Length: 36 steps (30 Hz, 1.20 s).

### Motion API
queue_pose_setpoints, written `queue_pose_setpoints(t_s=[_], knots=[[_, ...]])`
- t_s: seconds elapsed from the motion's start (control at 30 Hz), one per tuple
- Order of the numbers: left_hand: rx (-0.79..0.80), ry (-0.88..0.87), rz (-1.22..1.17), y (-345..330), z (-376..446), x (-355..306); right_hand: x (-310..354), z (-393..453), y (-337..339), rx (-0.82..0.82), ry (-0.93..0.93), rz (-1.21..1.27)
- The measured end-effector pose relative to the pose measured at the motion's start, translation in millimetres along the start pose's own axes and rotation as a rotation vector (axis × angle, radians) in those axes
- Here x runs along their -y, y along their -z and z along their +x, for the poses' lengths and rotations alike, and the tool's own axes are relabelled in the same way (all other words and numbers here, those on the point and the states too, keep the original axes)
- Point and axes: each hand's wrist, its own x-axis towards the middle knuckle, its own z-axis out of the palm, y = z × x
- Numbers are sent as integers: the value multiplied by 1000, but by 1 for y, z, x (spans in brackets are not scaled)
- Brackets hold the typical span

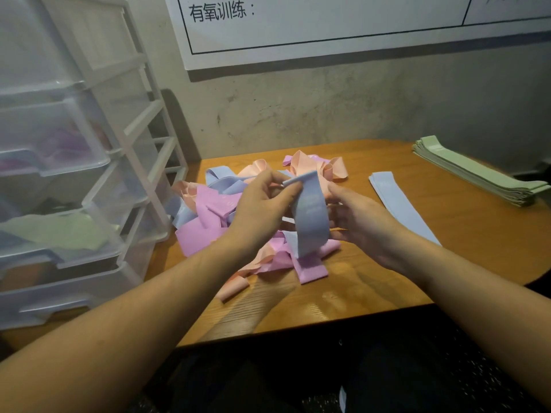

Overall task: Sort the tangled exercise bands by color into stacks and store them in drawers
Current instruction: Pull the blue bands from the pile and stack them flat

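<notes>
A tangled pile of pink, peach and light-blue exercise bands (208, 216) lies on the wooden table (402, 272). Above the pile I hold one light-blue band (310, 216) upright. My left hand (262, 204) pinches its top edge, and my right hand (354, 216) grips its right side. To the right, a flat light-blue stack (396, 201) lies on the table. A neat green stack (477, 171) sits at the far right. The white plastic drawer unit (89, 174) stands at the left, its drawers pulled partly out.
The drawers show purple bands (62, 147) in an upper one and green bands (68, 231) in a lower one. A concrete wall with a whiteboard (328, 25) is behind the table. The table's front edge (298, 326) is near my lap.
</notes>
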Motion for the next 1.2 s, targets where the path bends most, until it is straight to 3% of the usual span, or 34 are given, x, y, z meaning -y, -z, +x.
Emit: queue_pose_setpoints(t_s=[0.2,0.47,0.6,0.83,1.0,1.2], knots=[[-112,116,-212,-5,6,-16,-5,-6,4,103,144,-44],[-161,255,-563,-12,23,-26,-7,-5,10,-45,163,-154],[-142,352,-607,-18,28,-23,-1,-3,12,-197,225,-86],[55,393,-525,-39,23,-14,2,-3,23,-293,319,-168],[46,368,-438,-65,36,-3,-5,-5,39,-255,250,-361],[-4,335,-450,-93,52,3,-5,-15,62,-191,59,-307]])
